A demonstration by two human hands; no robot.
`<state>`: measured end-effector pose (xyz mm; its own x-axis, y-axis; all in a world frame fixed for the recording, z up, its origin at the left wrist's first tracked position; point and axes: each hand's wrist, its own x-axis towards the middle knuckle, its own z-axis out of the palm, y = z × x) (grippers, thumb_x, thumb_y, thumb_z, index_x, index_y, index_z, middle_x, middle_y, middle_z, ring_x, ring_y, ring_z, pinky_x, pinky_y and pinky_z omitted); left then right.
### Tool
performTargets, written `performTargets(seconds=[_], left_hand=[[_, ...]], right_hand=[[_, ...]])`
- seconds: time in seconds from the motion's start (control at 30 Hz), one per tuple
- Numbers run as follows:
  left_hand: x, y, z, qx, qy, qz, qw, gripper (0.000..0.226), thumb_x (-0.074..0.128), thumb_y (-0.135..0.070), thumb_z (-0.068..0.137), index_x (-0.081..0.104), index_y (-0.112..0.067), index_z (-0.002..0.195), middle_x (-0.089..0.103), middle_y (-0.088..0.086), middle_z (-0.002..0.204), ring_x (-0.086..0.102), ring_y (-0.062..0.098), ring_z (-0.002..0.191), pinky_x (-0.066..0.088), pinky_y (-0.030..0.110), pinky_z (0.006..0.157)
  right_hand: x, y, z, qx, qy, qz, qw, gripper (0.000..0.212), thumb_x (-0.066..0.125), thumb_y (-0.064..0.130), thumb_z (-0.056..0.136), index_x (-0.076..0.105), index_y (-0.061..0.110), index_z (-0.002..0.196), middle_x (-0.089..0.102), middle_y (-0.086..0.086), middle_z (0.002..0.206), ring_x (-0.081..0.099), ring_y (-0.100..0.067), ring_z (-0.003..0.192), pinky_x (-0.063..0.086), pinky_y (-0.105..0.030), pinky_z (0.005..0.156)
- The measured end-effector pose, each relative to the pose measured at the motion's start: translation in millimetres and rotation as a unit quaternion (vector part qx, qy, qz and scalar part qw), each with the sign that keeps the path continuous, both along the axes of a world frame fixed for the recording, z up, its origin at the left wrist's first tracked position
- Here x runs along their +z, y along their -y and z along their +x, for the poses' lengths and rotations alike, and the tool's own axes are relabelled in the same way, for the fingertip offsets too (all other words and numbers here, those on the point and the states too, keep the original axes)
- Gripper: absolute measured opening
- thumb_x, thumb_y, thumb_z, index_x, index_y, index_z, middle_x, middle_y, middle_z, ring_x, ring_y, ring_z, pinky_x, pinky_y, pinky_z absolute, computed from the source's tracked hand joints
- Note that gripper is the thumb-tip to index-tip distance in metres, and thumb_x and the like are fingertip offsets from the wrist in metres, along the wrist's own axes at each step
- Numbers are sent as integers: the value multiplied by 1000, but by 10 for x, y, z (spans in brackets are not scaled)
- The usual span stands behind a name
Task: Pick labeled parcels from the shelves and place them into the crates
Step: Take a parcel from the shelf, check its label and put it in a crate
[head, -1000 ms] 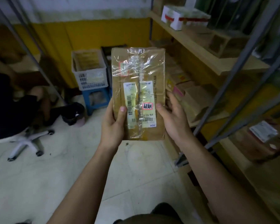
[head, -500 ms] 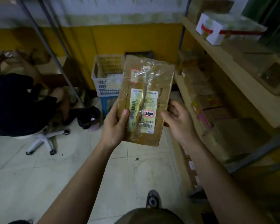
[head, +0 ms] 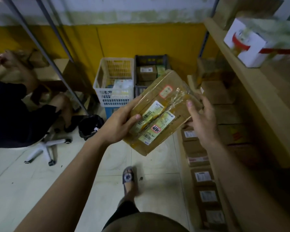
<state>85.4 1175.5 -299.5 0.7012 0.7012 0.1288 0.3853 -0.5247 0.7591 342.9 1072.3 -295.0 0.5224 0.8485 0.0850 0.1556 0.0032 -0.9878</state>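
Parcel [head: 171, 104]: flat rectangular box of brown corrugated card, held in the air between both hands, above the pale tiled floor.
Surface: bands of glossy, crinkled clear tape [head: 182, 95] run across the top face; white barcode labels [head: 155, 117] and a small red-bordered sticker [head: 156, 128] lie flat on it.
Long axis: diagonal, from the near end by the left hand up and away to the far end at the right hand; labelled face is upward, tilted.
Left hand [head: 119, 124]: grips the near long edge, thumb pressed on the labels, fingers beneath.
Right hand [head: 202, 119]: holds the far corner, thumb on the tape, fingers curled round the edge.
White crate [head: 114, 99]: lattice plastic, beyond the left hand.
Dark crate [head: 151, 56]: beyond the parcel, beside the white one, with card boxes inside.
Shelf [head: 238, 64]: pale wooden boards, right of the right hand.
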Motion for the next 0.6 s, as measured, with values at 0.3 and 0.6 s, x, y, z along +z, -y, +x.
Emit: performTargets(seconds=[0.3,0.6], left_hand=[[-140,-1891,663,193,32,-142,970,99,67,-69,82,19,-31,159,35,14,160,51,30,134,48,41,102],[63,-3764,859,195,190,-311,911,65,73,-32,92,43,-17,147,67,11,123,71,21,104,59,38,84]], right_hand=[[-173,-1507,449,-163,101,5,981,10,63,33,98,62,31,108,64,16,94,62,12,83,50,-11,63],[61,-3325,797,-216,64,-10,974,12,64,53,91,63,41,90,70,9,93,71,-18,90,61,-53,76]])
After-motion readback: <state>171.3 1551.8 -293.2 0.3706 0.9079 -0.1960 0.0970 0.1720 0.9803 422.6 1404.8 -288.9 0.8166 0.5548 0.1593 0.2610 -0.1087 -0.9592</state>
